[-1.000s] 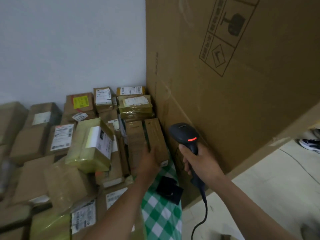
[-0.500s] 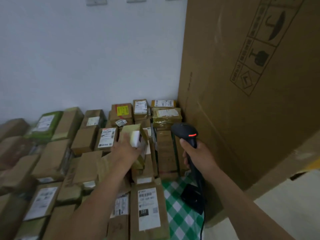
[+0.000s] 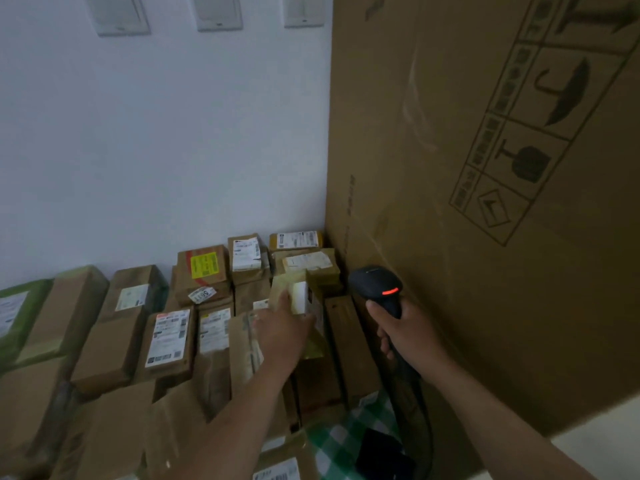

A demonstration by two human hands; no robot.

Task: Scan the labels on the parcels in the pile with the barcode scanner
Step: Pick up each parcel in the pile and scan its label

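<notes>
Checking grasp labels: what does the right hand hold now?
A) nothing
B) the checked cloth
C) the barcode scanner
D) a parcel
C: the right hand grips the handle of the black barcode scanner, red light lit; the left hand holds a taped parcel.

The left hand [image 3: 280, 327] covered the near side of the parcel [image 3: 281, 287] it held, and the white label [image 3: 300, 297] there was only a blur. The scanner [image 3: 375, 284] had its handle hidden inside the right hand [image 3: 407, 332]. Print on the other labels [image 3: 166, 337] was too small to read. The big box [image 3: 485, 254] ran off the top and right edges. A black thing [image 3: 381, 453] on the cloth [image 3: 332, 441] was too dark to tell.
</notes>
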